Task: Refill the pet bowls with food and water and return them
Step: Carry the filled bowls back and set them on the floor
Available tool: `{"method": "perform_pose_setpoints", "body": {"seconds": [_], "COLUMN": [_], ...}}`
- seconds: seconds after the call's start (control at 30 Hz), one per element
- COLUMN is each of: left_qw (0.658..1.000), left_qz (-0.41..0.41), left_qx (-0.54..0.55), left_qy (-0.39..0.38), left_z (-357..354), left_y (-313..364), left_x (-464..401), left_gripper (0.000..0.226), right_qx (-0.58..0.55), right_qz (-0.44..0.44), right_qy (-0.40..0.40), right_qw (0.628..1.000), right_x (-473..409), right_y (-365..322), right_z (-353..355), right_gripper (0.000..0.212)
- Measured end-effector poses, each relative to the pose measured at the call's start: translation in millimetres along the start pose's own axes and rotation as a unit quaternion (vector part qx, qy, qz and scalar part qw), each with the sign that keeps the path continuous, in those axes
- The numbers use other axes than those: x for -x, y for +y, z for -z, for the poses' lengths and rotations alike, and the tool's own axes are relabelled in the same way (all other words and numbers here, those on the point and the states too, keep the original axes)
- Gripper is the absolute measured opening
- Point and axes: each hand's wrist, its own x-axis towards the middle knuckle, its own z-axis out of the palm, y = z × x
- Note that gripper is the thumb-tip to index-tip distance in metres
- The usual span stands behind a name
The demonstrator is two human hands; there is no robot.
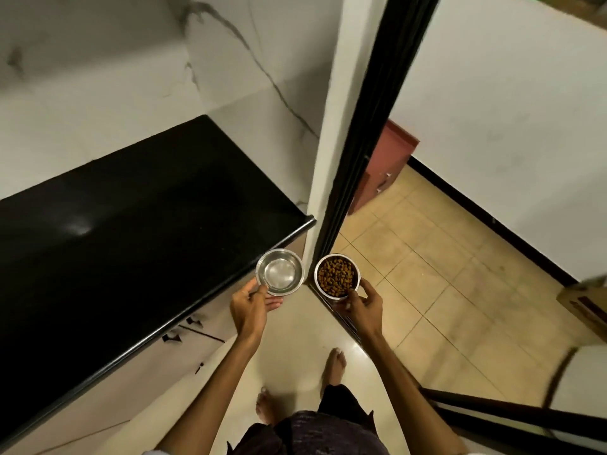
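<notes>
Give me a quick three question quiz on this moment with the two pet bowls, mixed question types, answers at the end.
1. True or false: the kibble bowl is in the left hand.
2. Fill in: the black countertop lies to the person's ____.
3. Multiple choice: the steel bowl with no kibble in it is A) on the countertop, B) held in the left hand, C) on the floor.

Key: 1 false, the right hand holds it. 2 left. 3 B.

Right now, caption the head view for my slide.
Left hand carries a steel bowl; right hand carries a kibble bowl.
</notes>
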Motion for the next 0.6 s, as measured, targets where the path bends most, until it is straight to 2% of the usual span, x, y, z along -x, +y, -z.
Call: {"method": "perform_pose_setpoints", "body": {"seconds": [0.27, 0.6], "left_qw": [0.998, 0.994], "left_qz": [0.019, 0.033], "left_qx": [-0.028, -0.048], "left_qy": [-0.054, -0.095], "left_z": [-100.0, -215.7], "left_y": [-5.7, -17.9], "left_x": [2.6, -7.3], "left_gripper": [0.040, 0.043], "right_qx": [-0.053, -0.052], "right_qz": [-0.004, 0.008], "right_qy": [0.046, 0.102], "right_qw": [0.997, 0.993], "right_x": [-40.5, -101.4], "right_y": [-16.3, -21.9], "right_z": [69.1, 157.6], "right_gripper": [0.040, 0.043]}}
